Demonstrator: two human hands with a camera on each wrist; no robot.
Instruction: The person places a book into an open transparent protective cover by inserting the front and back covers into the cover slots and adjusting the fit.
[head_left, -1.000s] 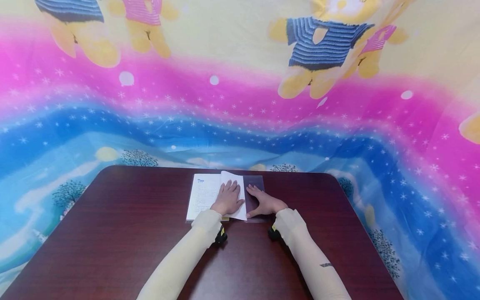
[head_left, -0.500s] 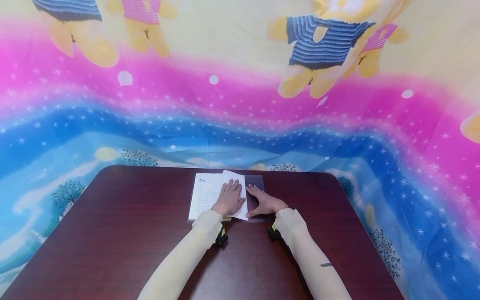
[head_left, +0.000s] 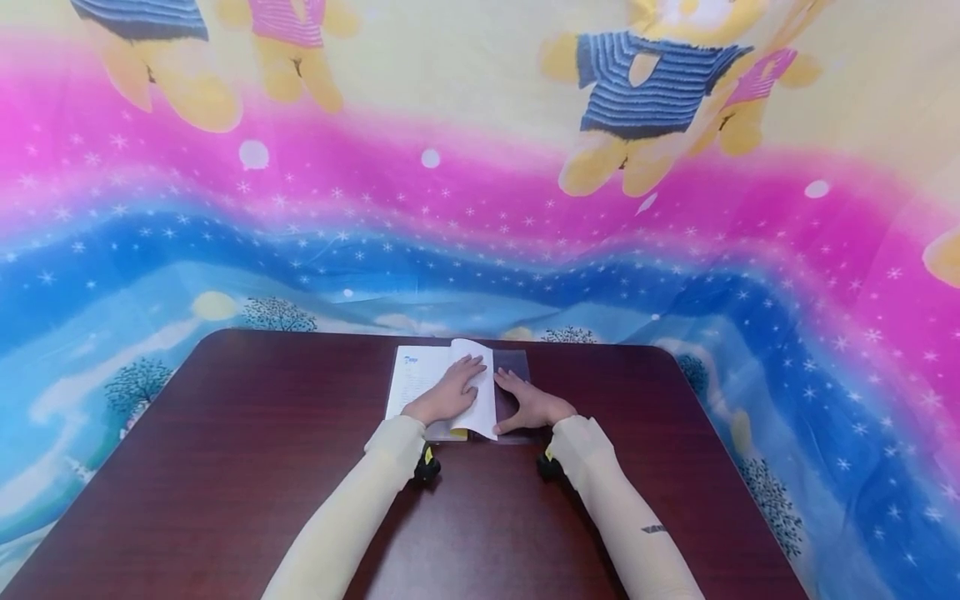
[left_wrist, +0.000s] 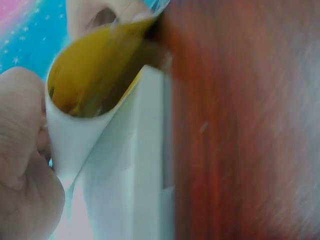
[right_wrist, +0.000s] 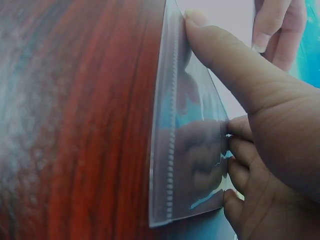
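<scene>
A book (head_left: 408, 387) with a white printed page lies open near the table's far edge. Its loose cover (head_left: 483, 408) bends up in a curve, white on the upper side and yellow (left_wrist: 90, 65) underneath in the left wrist view. My left hand (head_left: 450, 395) rests on this cover with its fingers extended. Right of it lies a clear plastic book jacket (head_left: 516, 364), with a ridged seam along its near edge (right_wrist: 171, 165) in the right wrist view. My right hand (head_left: 531, 408) touches jacket and cover edge, thumb and fingers spread apart.
The dark red-brown wooden table (head_left: 225, 467) extends on both sides of the book. Behind it hangs a cloth (head_left: 480, 208) printed with bears and snowflakes. Each wrist carries a small black camera (head_left: 427, 465).
My left hand has turned and its wrist has shifted left, while the book and its bent cover have slid slightly right. The right hand stays almost where it was.
</scene>
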